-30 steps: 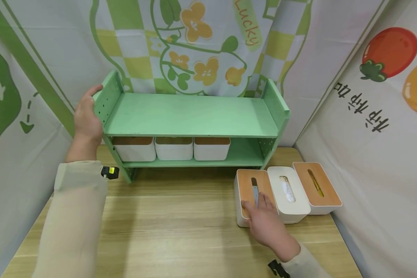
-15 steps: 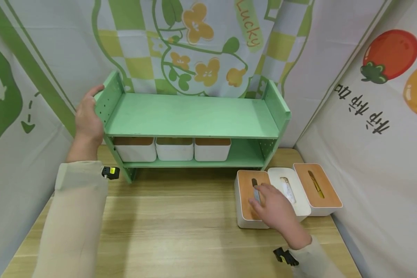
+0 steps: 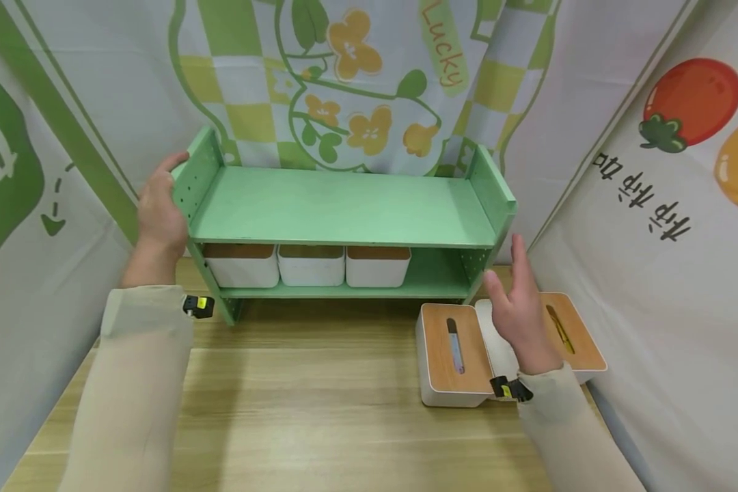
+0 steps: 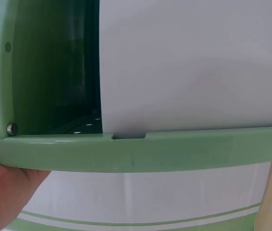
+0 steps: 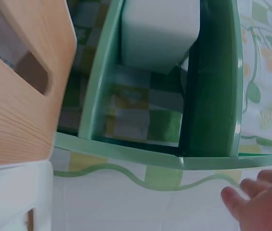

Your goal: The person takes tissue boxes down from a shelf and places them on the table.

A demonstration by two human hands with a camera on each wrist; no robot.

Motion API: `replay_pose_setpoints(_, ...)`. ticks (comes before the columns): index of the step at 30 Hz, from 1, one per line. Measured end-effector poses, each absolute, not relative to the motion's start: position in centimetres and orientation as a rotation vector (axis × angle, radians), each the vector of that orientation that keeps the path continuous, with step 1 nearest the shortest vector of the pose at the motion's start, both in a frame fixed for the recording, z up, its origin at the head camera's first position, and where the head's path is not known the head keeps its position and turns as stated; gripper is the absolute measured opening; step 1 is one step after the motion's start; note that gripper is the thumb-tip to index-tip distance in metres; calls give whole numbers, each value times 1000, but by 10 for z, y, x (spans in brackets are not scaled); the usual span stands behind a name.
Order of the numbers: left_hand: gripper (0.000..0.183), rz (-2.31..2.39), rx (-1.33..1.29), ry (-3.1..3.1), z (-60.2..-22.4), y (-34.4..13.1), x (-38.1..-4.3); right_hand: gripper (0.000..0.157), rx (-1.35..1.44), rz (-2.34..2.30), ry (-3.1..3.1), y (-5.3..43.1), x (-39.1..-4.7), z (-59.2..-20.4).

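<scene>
My left hand (image 3: 162, 215) rests against the outer face of the left side panel of a pale green shelf rack (image 3: 344, 205). No finger wraps over the panel's front edge in the left wrist view, though its fingertips are partly hidden. Straight-fingered and holding nothing, my right hand (image 3: 519, 311) is raised beside the rack's right panel, apart from it in the right wrist view. Below and around it stand a wood-lidded white box (image 3: 443, 355) with an item in its slot, a mostly hidden white-lidded box (image 3: 497, 348), and another wood-lidded box (image 3: 575, 335).
Three white boxes (image 3: 378, 268) stand side by side on the rack's lower shelf, towards its left. The rack stands on a wooden table (image 3: 320, 410). Printed cloth (image 3: 369, 89) hangs behind, and more walls rise at both sides.
My right hand has lifted from the nearest wood-lidded box and moved up and right, to beside the rack's right panel. My left hand has stayed at the left panel.
</scene>
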State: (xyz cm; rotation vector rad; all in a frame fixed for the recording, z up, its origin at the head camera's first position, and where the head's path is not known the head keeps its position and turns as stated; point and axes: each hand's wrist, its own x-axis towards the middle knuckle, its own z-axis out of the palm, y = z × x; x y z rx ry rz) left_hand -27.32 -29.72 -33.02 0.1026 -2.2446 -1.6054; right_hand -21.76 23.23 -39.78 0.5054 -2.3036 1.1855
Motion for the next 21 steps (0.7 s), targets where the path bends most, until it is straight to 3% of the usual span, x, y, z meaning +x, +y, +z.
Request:
replay_pose_setpoints(6, 58, -1613, 89, -2246, -331, -297, -273, 59, 699, 1428, -2157, 221, -223, -366)
replay_pose_setpoints(11, 57, -1626, 94, -2245, -331, -297, -273, 56, 711, 1606, -2069, 228, -254, -364)
replay_pose_setpoints(21, 57, -1642, 123, -2241, -330, -297, -274, 61, 129, 1546, -2361, 233, -293, -331)
